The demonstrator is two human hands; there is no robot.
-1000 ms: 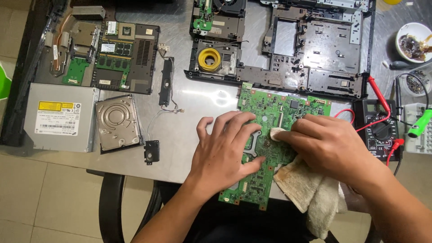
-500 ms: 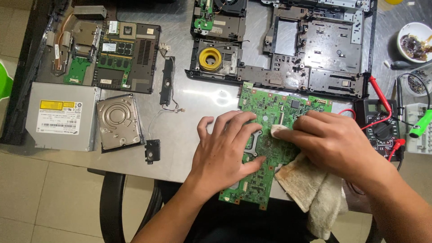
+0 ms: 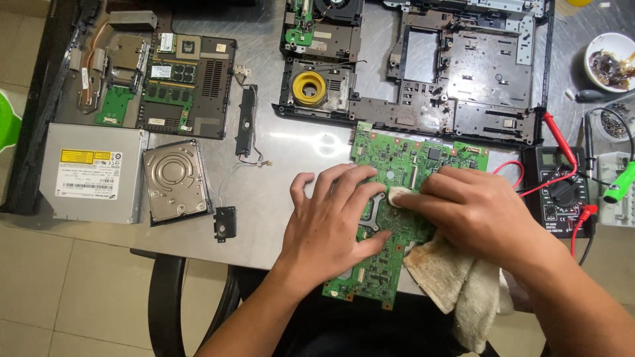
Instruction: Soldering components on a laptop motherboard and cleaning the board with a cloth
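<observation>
A: Where's our left hand (image 3: 331, 221)?
B: Flat on the green board (image 3: 397, 218), fingers spread, gripping nothing. Board's on the table (image 3: 278, 165), near edge hanging off.
A: Right hand (image 3: 479, 211)?
B: Fingers together, pinching the rag (image 3: 450, 271) onto the board, just beside the left fingertips. Rest of rag trails under the wrist. Meter (image 3: 562, 192) sits right of it.

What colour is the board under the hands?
Green circuit board, seen clearly in the head view.
</observation>
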